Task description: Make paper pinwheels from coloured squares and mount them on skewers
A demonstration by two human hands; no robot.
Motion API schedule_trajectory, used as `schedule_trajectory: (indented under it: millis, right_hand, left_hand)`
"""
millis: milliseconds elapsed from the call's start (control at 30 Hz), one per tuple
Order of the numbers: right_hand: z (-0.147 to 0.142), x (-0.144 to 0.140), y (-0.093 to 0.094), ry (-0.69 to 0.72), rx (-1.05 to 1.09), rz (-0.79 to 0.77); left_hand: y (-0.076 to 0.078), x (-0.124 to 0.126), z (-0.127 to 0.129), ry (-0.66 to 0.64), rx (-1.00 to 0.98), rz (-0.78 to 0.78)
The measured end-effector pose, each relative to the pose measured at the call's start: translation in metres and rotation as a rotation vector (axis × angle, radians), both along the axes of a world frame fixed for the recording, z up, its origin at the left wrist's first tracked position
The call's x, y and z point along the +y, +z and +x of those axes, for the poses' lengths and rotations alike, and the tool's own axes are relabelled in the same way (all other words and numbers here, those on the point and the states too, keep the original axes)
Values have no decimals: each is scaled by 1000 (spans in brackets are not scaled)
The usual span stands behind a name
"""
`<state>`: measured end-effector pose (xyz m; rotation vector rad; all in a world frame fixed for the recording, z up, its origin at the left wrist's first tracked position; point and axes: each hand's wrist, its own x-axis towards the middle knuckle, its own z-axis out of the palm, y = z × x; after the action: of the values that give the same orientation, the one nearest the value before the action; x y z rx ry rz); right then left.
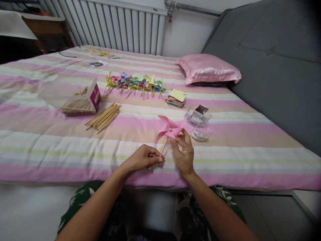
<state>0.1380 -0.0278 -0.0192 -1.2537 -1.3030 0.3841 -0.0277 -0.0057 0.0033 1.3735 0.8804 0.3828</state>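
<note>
Above the near edge of a striped bed [50,140], the left hand [142,159] pinches the stick of a pink pinwheel [170,130], and the right hand [184,154] pinches the lower edge of its sails. Just right of the pinwheel lie clear packets [198,115]. Left of it lie loose sticks [104,117] and a plastic box [72,95]. Beyond the pinwheel are a paper stack [176,98], a row of finished pinwheels [135,83] and a pink pillow [208,69].

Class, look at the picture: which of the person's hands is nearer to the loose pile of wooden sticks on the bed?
Left. The left hand sits below and right of the sticks, pinching the pinwheel stem; the right hand is farther right.
</note>
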Motion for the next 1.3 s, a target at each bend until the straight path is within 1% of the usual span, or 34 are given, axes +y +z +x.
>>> schedule_trajectory:
  millis: [433, 667, 800, 1000, 1167, 1300]
  right_hand:
    - [0, 1, 2, -72, -33, 54]
    - [2, 0, 5, -89, 77, 86]
    - [6, 2, 6, -105, 198, 110]
    - [14, 10, 4, -66, 363, 45]
    - [17, 12, 3, -40, 365, -60]
    - [16, 11, 3, -24, 385, -82]
  left_hand:
    - [-3, 1, 0, 15, -14, 17]
    - [-6, 2, 0, 37, -17, 17]
    - [-5, 2, 0, 35, -4, 21]
    - [-3, 1, 0, 34, 20, 2]
    - [-3, 1, 0, 10, 21, -8]
    - [-3, 1, -1, -2, 26, 0]
